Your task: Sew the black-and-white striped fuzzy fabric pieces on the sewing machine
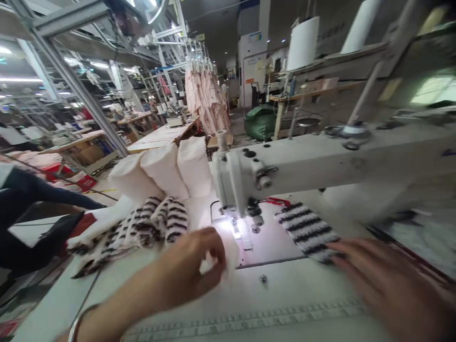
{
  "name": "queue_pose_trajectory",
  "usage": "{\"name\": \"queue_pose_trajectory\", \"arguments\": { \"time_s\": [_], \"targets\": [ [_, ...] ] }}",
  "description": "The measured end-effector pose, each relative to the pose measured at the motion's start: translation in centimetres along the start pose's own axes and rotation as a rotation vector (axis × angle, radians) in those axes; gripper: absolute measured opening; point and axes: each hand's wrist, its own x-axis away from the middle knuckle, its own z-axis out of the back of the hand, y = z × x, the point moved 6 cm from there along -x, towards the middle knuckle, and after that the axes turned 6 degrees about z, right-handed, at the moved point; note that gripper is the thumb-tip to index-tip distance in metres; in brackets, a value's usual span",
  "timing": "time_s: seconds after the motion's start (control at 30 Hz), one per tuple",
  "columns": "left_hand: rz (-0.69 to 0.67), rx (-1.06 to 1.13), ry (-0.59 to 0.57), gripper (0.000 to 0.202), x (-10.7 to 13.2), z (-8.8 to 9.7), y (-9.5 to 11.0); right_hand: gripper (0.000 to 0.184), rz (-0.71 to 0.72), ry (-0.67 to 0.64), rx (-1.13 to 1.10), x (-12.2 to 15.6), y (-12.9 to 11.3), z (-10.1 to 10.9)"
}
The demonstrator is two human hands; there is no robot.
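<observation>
My left hand [201, 261] is in front of the sewing machine's needle area, its fingers curled toward the thumb. A pale patch of what looks like white fabric [231, 251] shows beside its fingertips; blur hides whether they pinch it. On the right, the fingers of my right hand [384, 285] are on the near end of a fuzzy black-and-white striped fabric piece [308, 230], seeming to grip its edge. That piece lies right of the lit presser foot [235, 228]. The white sewing machine [302, 171] reaches in from the right.
Crumpled striped fuzzy pieces [142, 228] lie at left, before three white fabric bundles [192, 166]. A measuring tape [249, 323] runs along the front. Red-handled snips [278, 202] are behind the needle. A person's dark sleeve [53, 192] shows far left. Thread cones [302, 45] stand above.
</observation>
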Motion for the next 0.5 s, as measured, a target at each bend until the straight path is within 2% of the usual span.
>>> {"name": "queue_pose_trajectory", "arguments": {
  "time_s": [0.03, 0.1, 0.17, 0.23, 0.3, 0.4, 0.43, 0.47, 0.5],
  "targets": [
    [0.001, -0.023, -0.019, 0.009, 0.0, -2.1, 0.4, 0.024, 0.032, -0.052, 0.001, -0.4, 0.0, -0.5],
    [-0.044, -0.051, -0.024, 0.007, -0.1, -5.1, 0.9, 0.020, 0.046, -0.136, -0.020, -1.0, 0.3, -1.2],
    [-0.078, -0.001, -0.032, 0.009, -0.4, -6.5, 1.4, 0.019, -0.003, -0.149, -0.029, -1.9, 0.7, -1.2],
    [-0.063, 0.173, -0.051, 0.011, -0.9, -6.5, 2.0, 0.019, -0.041, -0.135, -0.026, -2.8, 0.4, -0.5],
    [0.068, 0.543, -0.147, 0.015, -1.5, -6.8, 2.6, 0.018, -0.041, -0.113, -0.038, -3.5, -0.9, 0.5],
    [0.399, 1.375, -0.497, 0.046, -2.0, -9.8, 4.4, 0.015, 0.083, -0.139, -0.116, -3.6, -4.9, 1.8],
    [0.482, 1.599, -0.569, 0.054, -2.1, -10.8, 5.1, 0.014, 0.149, -0.170, -0.146, -3.3, -6.5, 2.0],
    [0.539, 1.755, -0.576, 0.054, -2.4, -11.6, 5.5, 0.015, 0.214, -0.210, -0.174, -2.7, -7.9, 2.1],
    [0.582, 1.842, -0.518, 0.046, -2.7, -12.2, 5.4, 0.016, 0.261, -0.246, -0.198, -2.0, -9.0, 2.1]
  ]
}}
